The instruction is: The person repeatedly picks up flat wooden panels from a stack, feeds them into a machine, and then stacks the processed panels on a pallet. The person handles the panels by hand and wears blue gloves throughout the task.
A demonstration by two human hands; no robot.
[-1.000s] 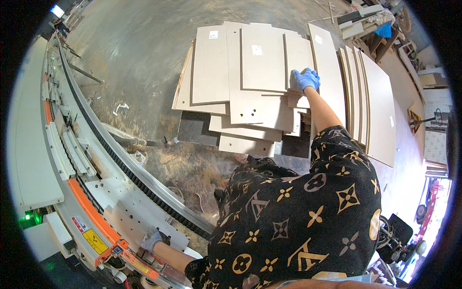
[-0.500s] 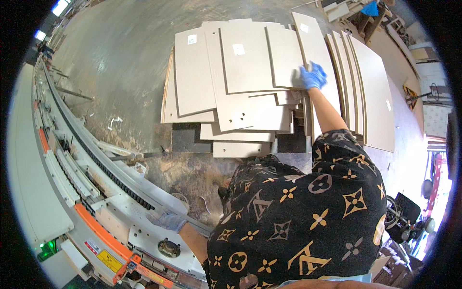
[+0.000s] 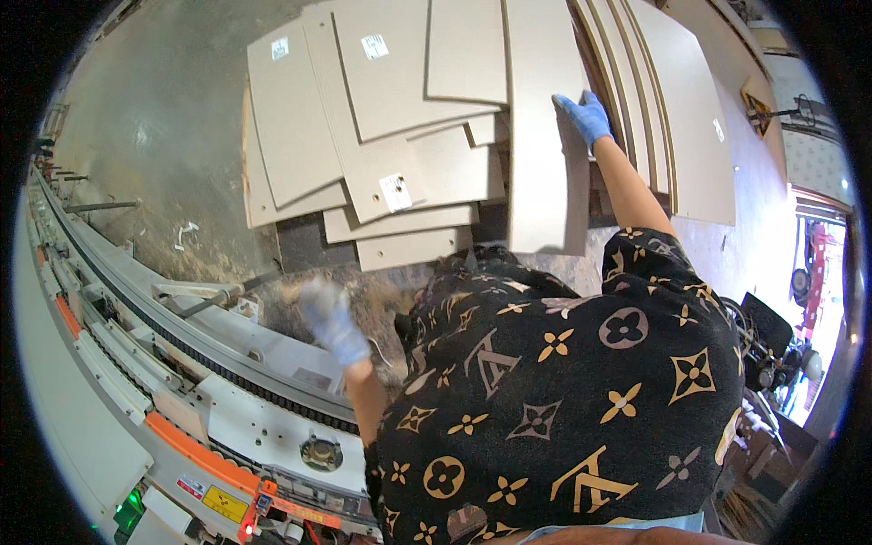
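My right hand (image 3: 586, 120), in a blue glove, grips the right edge of a long beige board (image 3: 547, 173), with the thumb on its face and the other fingers over the edge. This board lies over the right side of a pile of flat beige panels (image 3: 295, 127), some with white labels and drilled holes. My left hand (image 3: 331, 322), gloved in pale blue and grey, is in the air between the pile and the machine. Motion smears its fingers, and nothing clearly shows in it.
A long white machine (image 3: 109, 436) with an orange strip (image 3: 200, 450) and a dark chain track runs along my left. More beige panels (image 3: 695, 118) stand in a row right of the pile. Metal bars (image 3: 232, 295) stick out from the machine over the stained floor.
My right hand has taken hold of the long board, which has come toward me over the pile's near edge. My left hand has lifted off the machine and moved toward the pile.
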